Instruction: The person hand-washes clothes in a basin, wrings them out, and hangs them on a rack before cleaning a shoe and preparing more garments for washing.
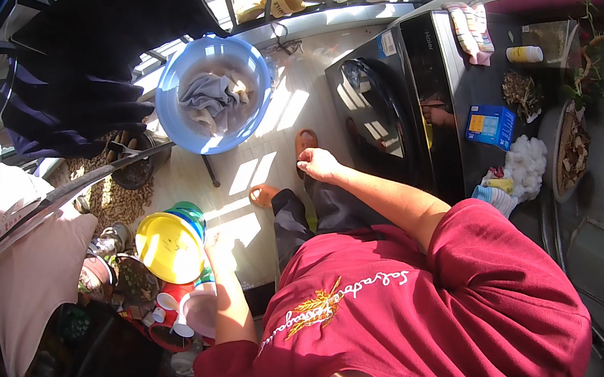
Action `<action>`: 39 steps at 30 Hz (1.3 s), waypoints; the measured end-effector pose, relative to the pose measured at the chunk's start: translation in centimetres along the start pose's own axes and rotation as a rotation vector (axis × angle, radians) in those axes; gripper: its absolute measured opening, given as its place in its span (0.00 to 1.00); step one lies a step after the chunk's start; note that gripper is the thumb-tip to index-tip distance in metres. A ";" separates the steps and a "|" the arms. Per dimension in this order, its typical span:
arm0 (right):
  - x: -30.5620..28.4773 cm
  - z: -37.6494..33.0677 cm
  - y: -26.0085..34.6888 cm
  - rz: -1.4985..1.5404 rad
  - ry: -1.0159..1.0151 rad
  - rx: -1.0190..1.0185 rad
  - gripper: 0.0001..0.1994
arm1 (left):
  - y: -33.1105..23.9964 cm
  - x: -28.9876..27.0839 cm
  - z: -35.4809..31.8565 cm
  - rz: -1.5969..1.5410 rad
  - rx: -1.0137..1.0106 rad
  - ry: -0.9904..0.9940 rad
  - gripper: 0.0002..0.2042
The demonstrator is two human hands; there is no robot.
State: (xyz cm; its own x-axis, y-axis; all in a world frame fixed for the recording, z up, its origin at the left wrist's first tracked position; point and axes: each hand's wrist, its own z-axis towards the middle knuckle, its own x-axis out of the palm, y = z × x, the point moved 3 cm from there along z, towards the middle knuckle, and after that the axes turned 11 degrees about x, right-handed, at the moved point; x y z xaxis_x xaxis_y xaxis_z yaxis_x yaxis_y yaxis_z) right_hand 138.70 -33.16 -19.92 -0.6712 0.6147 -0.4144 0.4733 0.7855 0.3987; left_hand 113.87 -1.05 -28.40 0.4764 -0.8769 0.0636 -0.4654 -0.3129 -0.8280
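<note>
My left hand [220, 253], washed out by sunlight, is beside the right rim of a yellow basin [169, 248]. Its fingers are too bright to make out, and I cannot tell whether they touch the rim. Green and blue basins [192, 214] sit behind the yellow one. In front of my body, my right hand [320, 164] hangs with its fingers curled closed; whatever may be inside them is hidden. Farther ahead stands a large blue basin [175, 122] with wet grey and pale cloth [210, 100] in cloudy water.
To the right is a black front-loading washing machine [377, 110]. On it lie striped socks [471, 29], a white bottle [524, 54] and a blue box [490, 125]. Dark clothing [77, 58] hangs at upper left. Potted plants and red containers [169, 305] crowd the lower left.
</note>
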 end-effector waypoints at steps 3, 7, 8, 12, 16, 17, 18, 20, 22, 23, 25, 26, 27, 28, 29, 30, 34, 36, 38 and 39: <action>-1.7 1.5 -0.7 -0.018 -0.026 0.019 0.15 | 0.9 1.1 0.7 0.005 0.037 0.026 0.11; -3.3 3.1 -0.2 -0.030 -0.047 -0.011 0.15 | 0.2 3.1 0.5 0.053 -0.056 -0.021 0.11; -3.6 3.4 0.1 -0.029 -0.043 -0.017 0.15 | -0.9 3.9 0.1 0.073 -0.095 -0.040 0.11; -4.1 4.0 0.9 -0.013 -0.047 -0.050 0.14 | -3.2 5.8 -0.6 0.046 -0.210 -0.118 0.11; -3.5 4.8 0.7 -0.022 -0.029 -0.057 0.13 | -3.5 6.2 -0.6 -0.012 -0.204 -0.138 0.12; -3.5 4.5 1.0 -0.043 -0.020 -0.064 0.13 | -3.5 6.3 -0.7 -0.034 -0.205 -0.147 0.12; -3.5 4.4 1.1 -0.064 -0.012 -0.070 0.13 | -3.5 6.3 -0.9 -0.037 -0.188 -0.151 0.12; -3.3 4.6 0.9 -0.080 0.034 -0.045 0.14 | -3.8 6.7 -1.1 -0.039 -0.158 -0.155 0.12; -3.4 4.6 0.7 -0.083 0.050 -0.038 0.14 | -4.3 7.0 -1.2 0.066 -0.188 -0.173 0.12; -3.4 4.8 0.5 -0.087 0.054 -0.031 0.14 | -4.7 7.4 -1.2 0.117 -0.203 -0.181 0.12; -3.5 5.1 0.2 -0.095 0.062 -0.016 0.14 | -5.6 8.3 -1.5 0.087 -0.258 -0.247 0.11; -3.7 5.1 0.3 -0.091 0.061 -0.013 0.14 | -5.9 8.7 -1.8 0.072 -0.287 -0.282 0.11; -4.1 4.9 0.5 -0.088 0.060 -0.010 0.14 | -6.0 9.1 -1.9 0.098 -0.293 -0.289 0.11; -4.3 5.0 0.5 -0.084 0.059 -0.007 0.14 | -6.1 9.6 -2.0 0.124 -0.300 -0.295 0.11; -4.6 5.2 0.3 -0.080 0.053 -0.010 0.14 | -6.4 10.1 -2.0 0.152 -0.308 -0.297 0.11; -4.8 5.4 0.1 -0.076 0.046 -0.013 0.14 | -6.8 10.8 -2.0 0.130 -0.301 -0.291 0.11; -5.3 6.6 -0.8 -0.040 0.034 -0.004 0.14 | -7.4 12.6 -1.6 0.083 -0.266 -0.267 0.11; -5.7 6.6 -0.8 -0.008 0.051 0.023 0.13 | -7.4 13.3 -1.2 0.080 -0.250 -0.276 0.11; -5.8 6.9 -1.2 0.002 0.056 0.013 0.13 | -7.7 14.1 -0.8 0.081 -0.239 -0.306 0.11; -5.7 7.2 -1.5 -0.004 0.052 -0.012 0.12 | -7.9 14.3 -0.7 0.070 -0.227 -0.293 0.11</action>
State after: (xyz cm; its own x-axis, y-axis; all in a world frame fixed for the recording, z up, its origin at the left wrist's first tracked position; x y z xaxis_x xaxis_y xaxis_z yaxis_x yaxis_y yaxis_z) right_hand 145.97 -37.34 -24.05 -0.7023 0.6064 -0.3729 0.4638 0.7871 0.4066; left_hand 123.88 -11.40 -20.58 0.6151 -0.7681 -0.1781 -0.6425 -0.3572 -0.6780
